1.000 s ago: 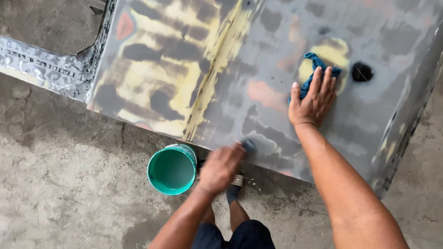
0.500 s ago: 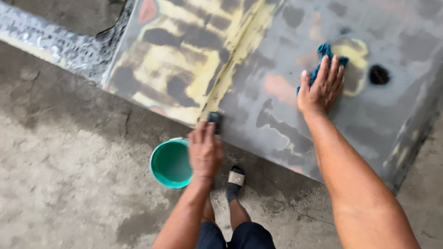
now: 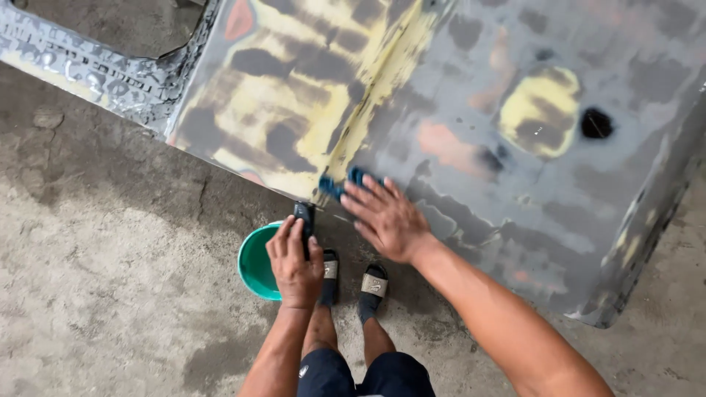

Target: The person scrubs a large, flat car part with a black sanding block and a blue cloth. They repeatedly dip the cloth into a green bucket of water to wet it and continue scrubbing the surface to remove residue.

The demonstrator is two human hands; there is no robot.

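Observation:
A large grey car body panel [image 3: 471,125] with yellow filler patches lies tilted in front of me. My right hand [image 3: 384,218] lies flat on its lower edge, pressing a blue cloth [image 3: 337,184] whose ends show past my fingertips. My left hand [image 3: 294,261] is closed around a small dark block [image 3: 304,215] and hovers over a green bucket [image 3: 254,263] on the floor, just below the panel's edge.
The floor is rough stained concrete [image 3: 110,294]. My feet in dark sandals [image 3: 371,288] stand beside the bucket. A patterned metal strip [image 3: 81,66] runs off the panel to the upper left. A dark hole [image 3: 596,123] marks the panel's right part.
My right hand slid with the blue cloth from the yellow patch at the right down to the panel's lower edge. My left hand dropped back from the panel toward the bucket.

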